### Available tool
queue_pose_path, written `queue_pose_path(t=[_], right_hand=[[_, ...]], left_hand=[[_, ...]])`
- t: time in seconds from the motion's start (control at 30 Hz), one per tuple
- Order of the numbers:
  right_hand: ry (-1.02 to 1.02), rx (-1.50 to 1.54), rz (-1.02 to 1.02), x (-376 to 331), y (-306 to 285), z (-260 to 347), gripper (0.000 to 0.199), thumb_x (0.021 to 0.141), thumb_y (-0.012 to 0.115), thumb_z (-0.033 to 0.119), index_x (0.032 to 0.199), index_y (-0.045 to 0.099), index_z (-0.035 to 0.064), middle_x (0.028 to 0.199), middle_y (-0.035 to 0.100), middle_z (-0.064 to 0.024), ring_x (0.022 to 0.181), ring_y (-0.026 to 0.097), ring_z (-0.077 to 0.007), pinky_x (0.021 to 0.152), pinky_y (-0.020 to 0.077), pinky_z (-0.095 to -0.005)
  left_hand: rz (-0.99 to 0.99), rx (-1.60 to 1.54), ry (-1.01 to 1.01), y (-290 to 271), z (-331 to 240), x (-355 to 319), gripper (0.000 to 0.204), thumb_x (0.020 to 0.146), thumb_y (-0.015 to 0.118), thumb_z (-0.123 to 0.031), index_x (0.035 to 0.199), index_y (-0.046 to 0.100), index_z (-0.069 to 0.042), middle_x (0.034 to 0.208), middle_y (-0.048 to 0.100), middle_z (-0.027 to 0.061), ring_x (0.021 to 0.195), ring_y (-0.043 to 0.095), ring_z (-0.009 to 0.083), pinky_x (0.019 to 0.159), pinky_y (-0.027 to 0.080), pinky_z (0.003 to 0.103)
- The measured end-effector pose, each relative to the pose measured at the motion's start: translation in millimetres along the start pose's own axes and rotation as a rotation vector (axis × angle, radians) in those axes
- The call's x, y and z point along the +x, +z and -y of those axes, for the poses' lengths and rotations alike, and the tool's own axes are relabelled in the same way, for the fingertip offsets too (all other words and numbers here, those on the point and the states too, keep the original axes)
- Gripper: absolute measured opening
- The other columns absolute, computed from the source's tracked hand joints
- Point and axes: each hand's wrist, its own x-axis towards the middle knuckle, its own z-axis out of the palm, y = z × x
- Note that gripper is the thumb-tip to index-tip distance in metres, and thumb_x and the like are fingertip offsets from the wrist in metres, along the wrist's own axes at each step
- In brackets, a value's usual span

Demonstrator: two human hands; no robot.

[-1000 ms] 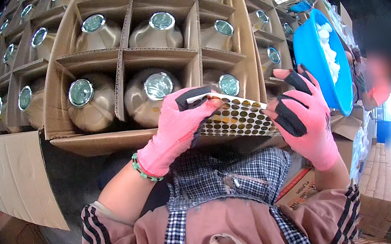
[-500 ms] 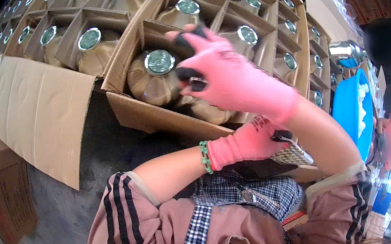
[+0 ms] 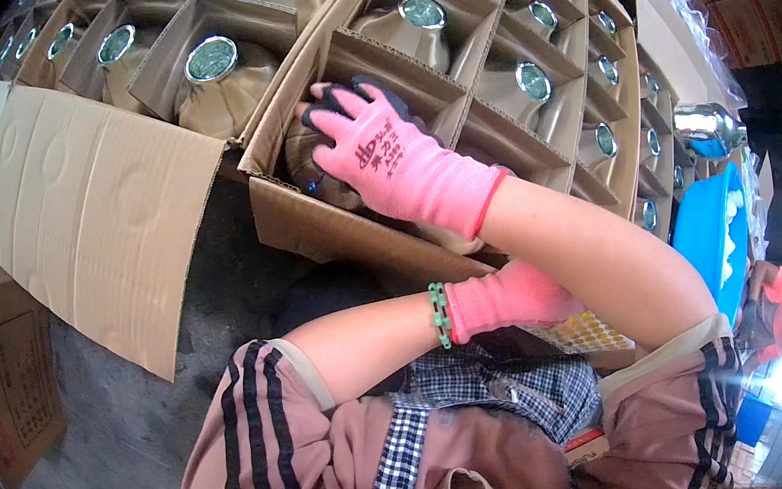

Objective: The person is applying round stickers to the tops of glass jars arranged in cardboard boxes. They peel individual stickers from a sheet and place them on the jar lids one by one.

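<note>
My right hand, in a pink glove with black fingertips, curls over the top of a silvery glass flask liner in the near left corner of a divided cardboard box. The glove hides the liner's mouth and neck. Under my right forearm, my left hand, also pink-gloved, holds a sheet of yellow round stickers; the forearm covers its fingers. Cardboard dividers separate the other upright liners, such as one with its round mouth showing.
A second box of liners adjoins on the left, its flap hanging down. To the right are a blue basin with white pieces and a liner lying on its side. A closed carton stands at far left. Another person is at the right.
My right hand has moved from beside the corner liner onto its top, covering the mouth. My left hand stays low with the sticker sheet. The whole view has shifted slightly.
</note>
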Motion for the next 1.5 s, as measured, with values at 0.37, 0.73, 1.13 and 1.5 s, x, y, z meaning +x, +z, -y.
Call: queue_pose_path(t=[0.37,0.73,1.13,1.5], right_hand=[[0.489,0.527,-0.335,-121.9,-169.6,-10.5,0.035,0.072,0.054,-0.008,0.106,0.051,-0.0003,0.104,0.054,-0.0083,0.099,0.050,-0.0141,0.081,0.0436,-0.0257],[1.006,0.218,0.023,-248.5,-147.4,17.2,0.020,0.065,0.064,0.016,0.074,0.053,0.0016,0.074,0.053,-0.0125,0.077,0.051,-0.0296,0.067,0.0398,-0.0370],[0.977,0.183,-0.043,-252.1,-140.1,28.7,0.014,0.070,0.059,0.016,0.071,0.054,0.0026,0.068,0.053,-0.0132,0.068,0.052,-0.0313,0.062,0.0404,-0.0376],[0.732,0.031,-0.223,-246.8,-142.0,30.0,0.016,0.062,0.062,0.007,0.076,0.055,0.0047,0.076,0.055,-0.0096,0.077,0.052,-0.0279,0.074,0.0396,-0.0365]], left_hand=[[-0.428,-0.588,-0.287,-15.6,-9.4,-2.7,0.018,0.071,0.065,-0.014,0.083,0.060,-0.002,0.070,0.059,0.0018,0.064,0.051,0.0055,0.060,0.042,0.021],[-0.544,-0.654,-0.244,-13.8,-10.1,7.9,0.018,0.071,0.065,-0.010,0.086,0.060,0.000,0.076,0.060,0.0013,0.072,0.053,0.0058,0.065,0.043,0.020],[-0.525,-0.562,-0.170,-0.2,-9.3,7.3,0.017,0.069,0.063,-0.004,0.085,0.060,0.000,0.081,0.059,0.0028,0.076,0.053,0.0080,0.070,0.043,0.022],[-0.569,-0.718,-0.251,-8.2,-18.1,8.1,0.016,0.072,0.063,-0.008,0.085,0.060,0.000,0.074,0.058,-0.0008,0.065,0.050,0.0036,0.060,0.042,0.018]])
